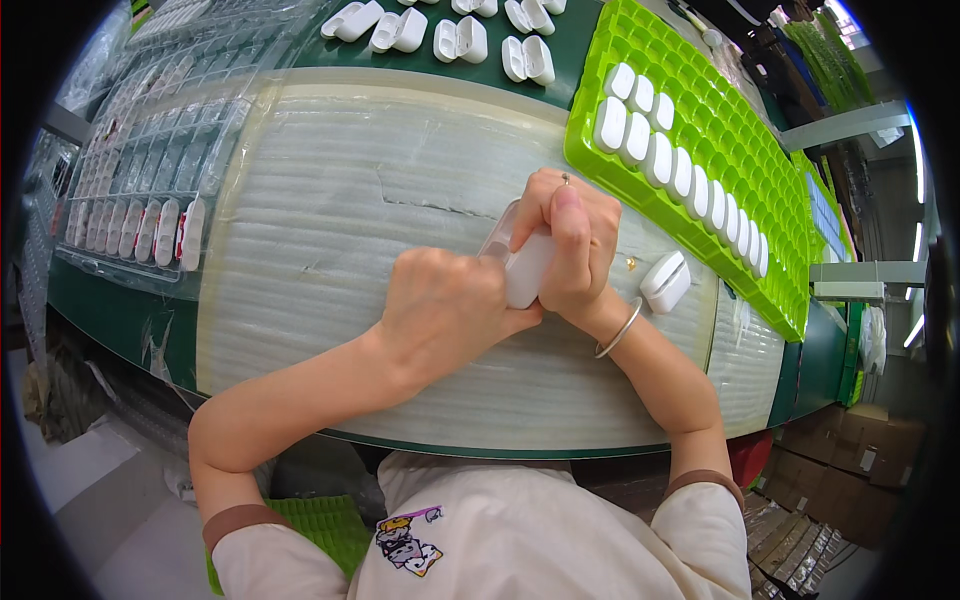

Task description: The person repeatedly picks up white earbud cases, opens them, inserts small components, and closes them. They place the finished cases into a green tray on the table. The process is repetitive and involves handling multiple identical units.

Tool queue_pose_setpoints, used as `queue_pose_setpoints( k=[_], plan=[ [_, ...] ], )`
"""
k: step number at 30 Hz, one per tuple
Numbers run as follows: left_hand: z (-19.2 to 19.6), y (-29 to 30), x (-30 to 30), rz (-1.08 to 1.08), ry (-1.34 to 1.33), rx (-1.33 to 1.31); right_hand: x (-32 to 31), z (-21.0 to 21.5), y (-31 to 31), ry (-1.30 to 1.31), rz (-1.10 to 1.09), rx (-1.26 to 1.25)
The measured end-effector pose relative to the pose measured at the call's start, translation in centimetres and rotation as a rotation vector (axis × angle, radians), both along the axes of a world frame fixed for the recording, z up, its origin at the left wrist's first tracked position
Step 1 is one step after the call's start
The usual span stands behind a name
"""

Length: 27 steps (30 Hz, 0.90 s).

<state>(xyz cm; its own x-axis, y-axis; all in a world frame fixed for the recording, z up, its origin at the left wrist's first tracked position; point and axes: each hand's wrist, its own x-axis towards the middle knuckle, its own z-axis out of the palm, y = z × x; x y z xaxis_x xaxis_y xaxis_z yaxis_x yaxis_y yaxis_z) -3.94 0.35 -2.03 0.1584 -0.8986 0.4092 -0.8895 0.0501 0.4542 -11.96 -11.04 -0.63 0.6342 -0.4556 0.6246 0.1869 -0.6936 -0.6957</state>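
In front of me, a white earbud charging case [528, 270] is held at a tilt, its lid open, over the padded mat. My left hand [445, 302] is closed around its lower left side. Against the case's right side is my right hand [578, 240], its fingers curled and thumb raised. A tiny dark tip [566, 179] shows by that thumb; whatever it belongs to is hidden in the grip. Beside my right wrist, another white case [666, 282] lies on the mat.
A green tray [700, 110] with round-ended pockets holds several white cases at the right. Open white cases [460, 40] stand along the far edge. At the left are clear plastic trays [150, 170] with rows of white pieces. The pale mat [320, 190] covers the table.
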Motion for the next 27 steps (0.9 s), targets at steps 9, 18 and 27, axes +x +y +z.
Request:
queue_pose_setpoints(
  k=[9, 18, 27],
  plan=[
    [1.6, -1.0, 3.0, 0.185, -0.328, -0.248, -0.9, 1.4, -1.5, 0.036, -0.105, -0.149],
    [2.0, -1.2, 3.4, -0.057, -0.262, -0.559, -5.7, 0.6, -0.4, -0.017, 0.069, -0.110],
    [2.4, -0.2, 3.5, -0.224, -0.179, -0.663, -5.6, 3.0, 0.1, -0.066, 0.275, -0.073]
  ],
)
